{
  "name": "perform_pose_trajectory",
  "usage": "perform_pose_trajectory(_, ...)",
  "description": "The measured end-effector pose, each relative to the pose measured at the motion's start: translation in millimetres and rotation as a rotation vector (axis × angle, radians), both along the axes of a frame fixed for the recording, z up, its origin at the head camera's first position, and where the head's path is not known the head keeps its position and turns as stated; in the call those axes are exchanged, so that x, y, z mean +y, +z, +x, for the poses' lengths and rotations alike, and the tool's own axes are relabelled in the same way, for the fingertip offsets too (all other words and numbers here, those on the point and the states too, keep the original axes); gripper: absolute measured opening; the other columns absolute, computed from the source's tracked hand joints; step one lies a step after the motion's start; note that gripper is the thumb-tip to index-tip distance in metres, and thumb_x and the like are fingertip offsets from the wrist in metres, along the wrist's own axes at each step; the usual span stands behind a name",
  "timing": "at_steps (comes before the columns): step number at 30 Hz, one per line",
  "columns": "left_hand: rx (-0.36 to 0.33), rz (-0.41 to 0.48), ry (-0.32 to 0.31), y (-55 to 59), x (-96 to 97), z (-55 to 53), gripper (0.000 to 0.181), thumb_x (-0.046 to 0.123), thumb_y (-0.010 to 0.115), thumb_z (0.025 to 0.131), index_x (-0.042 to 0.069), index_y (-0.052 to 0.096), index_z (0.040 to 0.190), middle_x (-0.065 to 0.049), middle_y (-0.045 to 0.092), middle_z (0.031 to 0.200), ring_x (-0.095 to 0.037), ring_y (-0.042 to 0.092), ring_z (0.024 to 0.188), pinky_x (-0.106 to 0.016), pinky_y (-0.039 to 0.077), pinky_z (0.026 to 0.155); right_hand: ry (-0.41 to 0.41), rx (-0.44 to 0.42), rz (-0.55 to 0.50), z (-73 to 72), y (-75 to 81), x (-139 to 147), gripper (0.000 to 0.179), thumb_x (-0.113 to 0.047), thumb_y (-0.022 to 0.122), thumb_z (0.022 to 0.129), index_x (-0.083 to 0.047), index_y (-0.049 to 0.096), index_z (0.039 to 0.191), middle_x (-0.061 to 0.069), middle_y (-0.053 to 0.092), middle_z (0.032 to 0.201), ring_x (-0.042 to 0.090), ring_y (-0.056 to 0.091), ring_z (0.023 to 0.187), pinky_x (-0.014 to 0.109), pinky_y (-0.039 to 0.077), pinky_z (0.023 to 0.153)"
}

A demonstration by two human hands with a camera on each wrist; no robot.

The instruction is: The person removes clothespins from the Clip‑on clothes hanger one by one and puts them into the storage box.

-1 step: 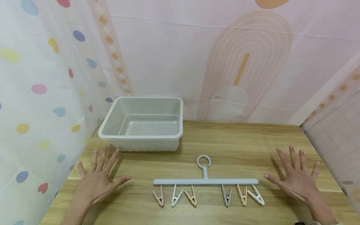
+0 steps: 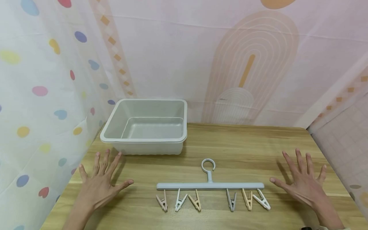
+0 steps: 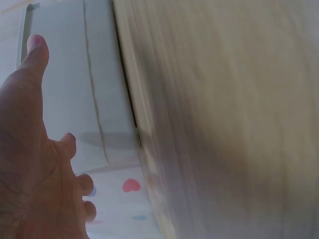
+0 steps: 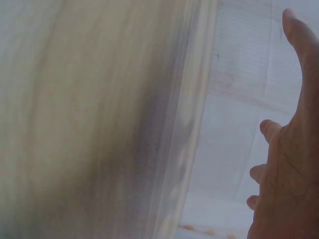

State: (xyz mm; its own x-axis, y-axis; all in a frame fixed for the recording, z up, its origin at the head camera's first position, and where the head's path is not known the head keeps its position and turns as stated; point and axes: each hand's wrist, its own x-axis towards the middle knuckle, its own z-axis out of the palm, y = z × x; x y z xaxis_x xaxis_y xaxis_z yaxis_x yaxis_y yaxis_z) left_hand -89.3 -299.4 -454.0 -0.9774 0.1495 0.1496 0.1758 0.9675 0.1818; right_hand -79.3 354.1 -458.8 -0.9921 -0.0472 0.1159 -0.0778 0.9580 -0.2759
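A light grey hanger (image 2: 211,185) with a round hook lies on the wooden table in the head view. Several clothespins hang in a row along its bar: a pinkish-beige clothespin (image 2: 163,203) at the left end, a grey clothespin (image 2: 231,203) right of the middle, and a white clothespin (image 2: 263,202) at the right end, with white and tan ones between. To the left of the hanger my left hand (image 2: 99,187) is spread, fingers straight, holding nothing. My right hand (image 2: 304,183) is spread likewise to the right of the hanger, apart from it and holding nothing.
At the back left of the table (image 2: 244,140) stands a pale grey plastic basin (image 2: 143,148) with nothing visible inside. Its front lies just beyond my left fingertips. A patterned cloth (image 2: 172,57) hangs behind the table and along its left side.
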Motion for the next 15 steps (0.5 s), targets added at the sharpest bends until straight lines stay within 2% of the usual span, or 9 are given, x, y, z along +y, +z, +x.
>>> perform_pose_trajectory(6,-0.021,0.014,-0.009,1.6,-0.8,-2.1,0.099,0.068,0.058,0.094,0.029,0.003,0.166,-0.010,-0.016,0.171,-0.036,-0.026,0.155,-0.085,-0.021,0.102,-0.001,0.001,-0.009,3.2,-0.4,0,0.103,-0.062,0.065,0.091,-0.033,0.000,0.166,0.010,-0.023,0.170,0.040,-0.030,0.153,0.074,-0.033,0.103)
perform_pose_trajectory(15,-0.088,0.058,-0.011,6.8,-3.4,-5.5,0.093,0.064,0.053,0.098,0.029,0.000,0.166,-0.018,-0.013,0.170,-0.040,-0.029,0.153,-0.086,-0.022,0.099,0.038,0.040,-0.032,-1.3,7.0,-11,0.100,-0.059,0.066,0.092,-0.033,0.005,0.166,0.009,-0.016,0.172,0.041,-0.022,0.156,0.075,-0.026,0.110)
